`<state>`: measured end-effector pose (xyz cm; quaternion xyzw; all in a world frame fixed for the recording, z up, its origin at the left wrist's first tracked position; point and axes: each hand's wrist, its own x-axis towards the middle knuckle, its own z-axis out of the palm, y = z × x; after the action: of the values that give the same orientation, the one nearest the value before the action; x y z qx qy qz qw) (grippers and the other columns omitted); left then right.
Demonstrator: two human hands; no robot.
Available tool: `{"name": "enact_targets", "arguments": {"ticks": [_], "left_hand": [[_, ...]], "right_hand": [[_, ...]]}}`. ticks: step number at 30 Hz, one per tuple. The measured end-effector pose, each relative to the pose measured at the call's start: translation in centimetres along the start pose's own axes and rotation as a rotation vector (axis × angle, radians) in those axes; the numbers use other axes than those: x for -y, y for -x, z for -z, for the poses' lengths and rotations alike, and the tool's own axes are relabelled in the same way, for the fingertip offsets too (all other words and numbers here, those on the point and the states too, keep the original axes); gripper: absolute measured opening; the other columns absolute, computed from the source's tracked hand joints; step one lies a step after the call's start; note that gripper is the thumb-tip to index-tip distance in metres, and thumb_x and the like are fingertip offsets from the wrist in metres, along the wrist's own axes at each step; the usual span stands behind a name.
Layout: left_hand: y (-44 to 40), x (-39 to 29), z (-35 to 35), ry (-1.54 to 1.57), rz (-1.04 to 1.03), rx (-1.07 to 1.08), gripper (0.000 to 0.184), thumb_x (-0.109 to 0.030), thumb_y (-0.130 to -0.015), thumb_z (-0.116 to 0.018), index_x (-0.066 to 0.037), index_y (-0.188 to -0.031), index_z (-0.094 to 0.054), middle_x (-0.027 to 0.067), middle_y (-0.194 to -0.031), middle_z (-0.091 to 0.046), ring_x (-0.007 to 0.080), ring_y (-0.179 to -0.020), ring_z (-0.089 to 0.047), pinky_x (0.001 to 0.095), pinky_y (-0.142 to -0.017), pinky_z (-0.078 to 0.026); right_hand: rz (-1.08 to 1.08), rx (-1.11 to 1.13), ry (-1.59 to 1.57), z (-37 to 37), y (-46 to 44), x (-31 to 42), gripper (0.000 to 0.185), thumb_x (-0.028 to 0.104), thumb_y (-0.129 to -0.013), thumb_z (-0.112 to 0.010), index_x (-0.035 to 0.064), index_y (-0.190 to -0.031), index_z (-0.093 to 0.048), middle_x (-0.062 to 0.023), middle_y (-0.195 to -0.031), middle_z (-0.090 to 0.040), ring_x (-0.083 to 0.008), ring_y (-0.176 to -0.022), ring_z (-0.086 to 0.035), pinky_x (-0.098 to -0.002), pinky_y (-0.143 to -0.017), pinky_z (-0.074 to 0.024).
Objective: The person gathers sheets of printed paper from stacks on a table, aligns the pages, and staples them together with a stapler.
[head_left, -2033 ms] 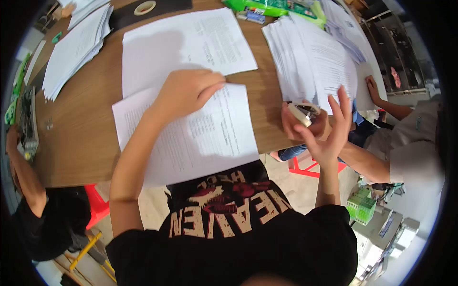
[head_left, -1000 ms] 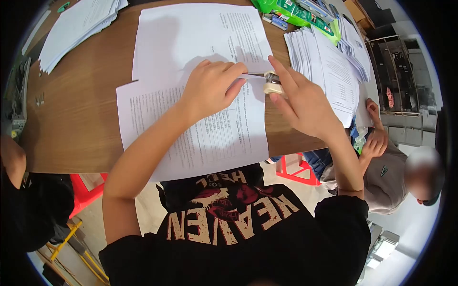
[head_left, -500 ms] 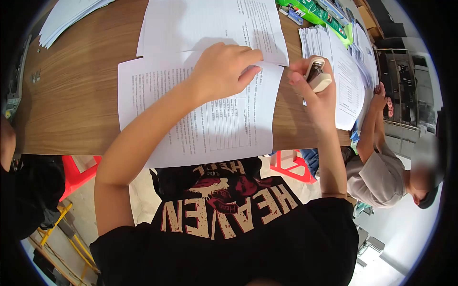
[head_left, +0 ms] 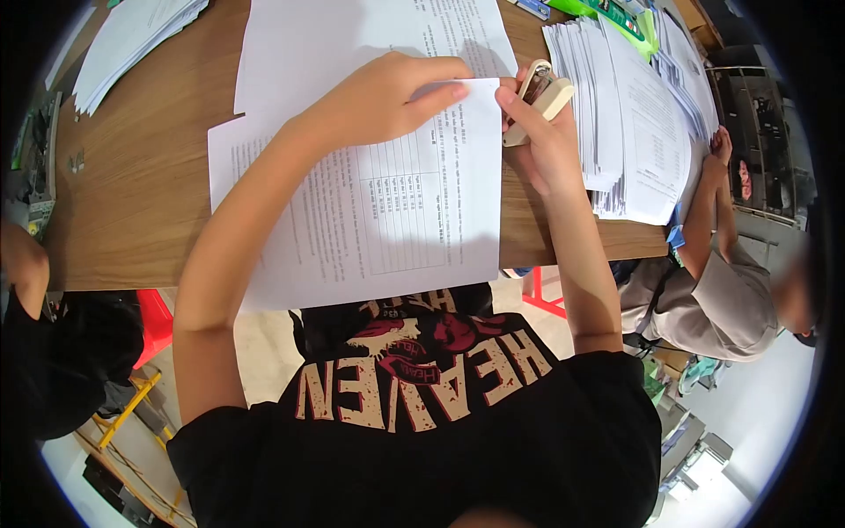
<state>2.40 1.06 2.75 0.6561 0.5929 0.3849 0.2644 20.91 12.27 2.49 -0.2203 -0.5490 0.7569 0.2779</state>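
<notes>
My left hand pinches the upper edge of a printed sheet near its right corner, thumb on the near side. The sheet bears a ruled table and lines of text, and its lower edge hangs past the table edge towards my lap. In my right hand is a cream stapler, its jaws apart, just right of that corner. My right fingertips come close to the paper; whether they touch it is hard to see. Another printed page lies beyond, partly under my left arm.
Stacks of printed sheets lie to the right, with a green package behind. More papers lie far left, near small metal bits. One person's hand rests at the right; another person's arm is at the left.
My right hand has brought the stapler left and up, close to the paper's corner. My left hand has shifted slightly left and raised the sheet's corner. The view has shifted a little.
</notes>
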Motion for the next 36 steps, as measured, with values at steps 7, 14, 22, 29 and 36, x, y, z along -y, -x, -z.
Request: {"name": "enact_targets", "arguments": {"ticks": [7,14,22,29,36], "left_hand": [[-1.3,0.1,-0.2,-0.038,0.030,-0.010,0.021,-0.021,-0.098,-0.050,-0.003,-0.094,-0.058,0.0056,-0.074,-0.057,0.0165,-0.067,-0.049,0.0291,-0.067,-0.042],[-1.8,-0.2,0.7,0.012,0.060,0.001,0.023,-0.023,-0.098,-0.050,-0.002,-0.094,-0.059,0.0033,-0.078,-0.054,0.0117,-0.070,-0.045,0.0265,-0.068,-0.040],[-1.8,-0.7,0.6,0.009,0.071,-0.030,0.025,-0.025,-0.098,-0.050,-0.003,-0.094,-0.059,0.0014,-0.076,-0.054,0.0111,-0.067,-0.043,0.0260,-0.065,-0.038],[-1.5,-0.8,0.4,0.006,0.075,-0.058,0.025,-0.024,-0.098,-0.051,-0.002,-0.098,-0.062,0.0020,-0.078,-0.057,0.0110,-0.067,-0.043,0.0261,-0.063,-0.038],[-1.2,-0.7,0.4,-0.036,0.080,-0.069,0.024,-0.023,-0.097,-0.051,-0.002,-0.098,-0.063,0.0030,-0.077,-0.059,0.0118,-0.064,-0.043,0.0267,-0.061,-0.038]], "right_hand": [[0.332,-0.243,0.420,-0.6,0.4,-0.1,0.032,0.006,-0.083,-0.071,0.0027,-0.105,-0.048,-0.0087,-0.096,-0.066,-0.0146,-0.081,-0.061,-0.0278,-0.076,-0.0501],[0.529,-0.118,0.820,-1.5,2.9,-0.5,0.032,0.009,-0.081,-0.072,0.0026,-0.105,-0.051,-0.0114,-0.121,-0.064,-0.0147,-0.089,-0.064,-0.0259,-0.075,-0.0508],[0.577,-0.132,0.754,-0.7,2.7,-0.7,0.036,0.012,-0.081,-0.074,0.0034,-0.106,-0.051,-0.0131,-0.128,-0.060,-0.0169,-0.086,-0.065,-0.0271,-0.074,-0.0515],[0.491,-0.019,0.848,-1.0,3.2,0.1,0.039,0.017,-0.079,-0.076,0.0052,-0.107,-0.052,-0.0056,-0.130,-0.059,-0.0146,-0.074,-0.062,-0.0253,-0.065,-0.0500],[0.446,-0.010,0.845,-1.1,3.4,0.2,0.039,0.019,-0.078,-0.077,0.0036,-0.104,-0.053,-0.0082,-0.120,-0.065,-0.0133,-0.073,-0.063,-0.0248,-0.064,-0.0503]]}}
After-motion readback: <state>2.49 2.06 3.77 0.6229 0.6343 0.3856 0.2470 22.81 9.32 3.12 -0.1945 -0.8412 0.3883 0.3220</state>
